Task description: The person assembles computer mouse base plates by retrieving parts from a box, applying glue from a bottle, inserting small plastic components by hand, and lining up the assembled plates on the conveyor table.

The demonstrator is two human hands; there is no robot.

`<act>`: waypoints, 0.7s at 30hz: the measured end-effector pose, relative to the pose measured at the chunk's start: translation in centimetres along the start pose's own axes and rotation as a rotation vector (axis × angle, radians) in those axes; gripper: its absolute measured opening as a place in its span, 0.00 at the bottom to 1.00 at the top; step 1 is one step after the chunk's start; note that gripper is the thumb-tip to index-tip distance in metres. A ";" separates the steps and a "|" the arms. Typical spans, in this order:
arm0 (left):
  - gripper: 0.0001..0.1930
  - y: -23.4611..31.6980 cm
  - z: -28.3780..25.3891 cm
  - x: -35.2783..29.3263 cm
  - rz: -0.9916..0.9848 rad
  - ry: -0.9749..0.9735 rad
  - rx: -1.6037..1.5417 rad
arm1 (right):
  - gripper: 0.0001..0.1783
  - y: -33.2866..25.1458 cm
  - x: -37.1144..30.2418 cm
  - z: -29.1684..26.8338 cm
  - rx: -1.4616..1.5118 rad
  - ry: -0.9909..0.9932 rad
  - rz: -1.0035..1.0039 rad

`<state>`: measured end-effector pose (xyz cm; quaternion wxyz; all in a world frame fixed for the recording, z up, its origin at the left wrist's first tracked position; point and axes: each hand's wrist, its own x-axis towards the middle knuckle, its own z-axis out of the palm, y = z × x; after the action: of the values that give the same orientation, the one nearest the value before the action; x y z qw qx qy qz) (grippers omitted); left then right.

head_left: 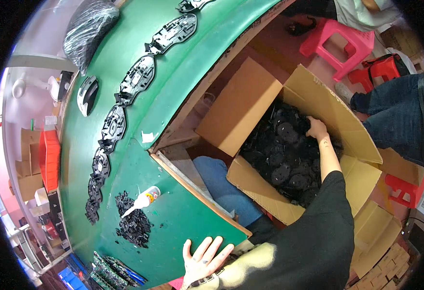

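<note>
i see a green table [173,82] with a row of black plastic frames [137,79] curving from twelve o'clock down to nine. a pile of small black parts [133,224] lies at seven o'clock, a white glue bottle [143,199] just beside it. my left hand [203,258] rests flat on its near edge at six.

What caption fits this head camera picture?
Right hand digs into cardboard box of black plastic parts; left hand rests on green table.
</note>
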<state>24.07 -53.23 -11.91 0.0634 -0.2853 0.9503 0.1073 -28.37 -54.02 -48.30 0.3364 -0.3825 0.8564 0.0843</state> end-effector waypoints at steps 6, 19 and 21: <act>0.27 0.1 0.1 0.0 -0.007 0.020 0.002 | 0.61 -4.9 -0.7 3.1 -0.172 0.245 0.240; 0.26 0.0 -0.2 0.8 -0.017 0.042 -0.032 | 0.44 2.6 -2.5 0.6 0.355 0.244 -0.226; 0.27 0.1 -0.2 1.0 -0.047 0.038 -0.060 | 0.44 1.2 -4.5 0.9 0.478 0.191 -0.245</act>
<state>23.14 -53.77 -11.84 0.0393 -0.3113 0.9407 0.1286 -26.58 -50.19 -46.21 0.3427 -0.3993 0.8271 -0.1976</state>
